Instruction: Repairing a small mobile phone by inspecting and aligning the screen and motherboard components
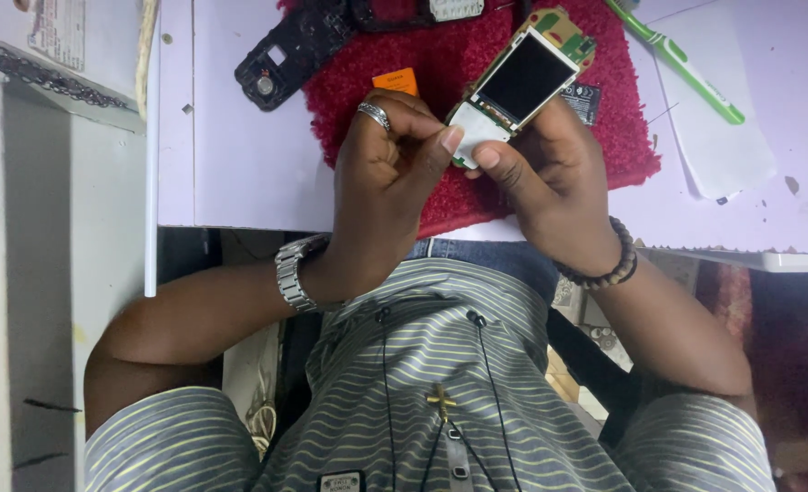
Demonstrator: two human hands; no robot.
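1. we find a bare phone circuit board with its screen (518, 82) held above centre of the frame, tilted with the dark screen facing up and a green and tan board end toward the top.
2. we note the right hand (554, 178) closed on the board's lower end, thumb on the white lower face, fingers behind it.
3. we note the left hand (386, 169) curled, its thumb tip pressed to the same white lower end, fingers folded together; it wears a ring, and a metal watch (293, 271) sits on the wrist.
4. a dark beaded bracelet (604, 269) circles the right wrist.
5. beneath both hands lies a red mat (477, 46) on a pale lilac table (231, 137).
6. an orange card (397, 81) rests on the mat, just beside the left hand's knuckles.
7. a black phone housing (286, 50) lies at upper left of the mat, partly on the table.
8. a small black chip-like part (586, 100) lies on the mat, just right of the board.
9. a green and white toothbrush (682, 59) lies at upper right, across white paper (723, 128).
10. the striped shirt (440, 383) fills the lower frame.
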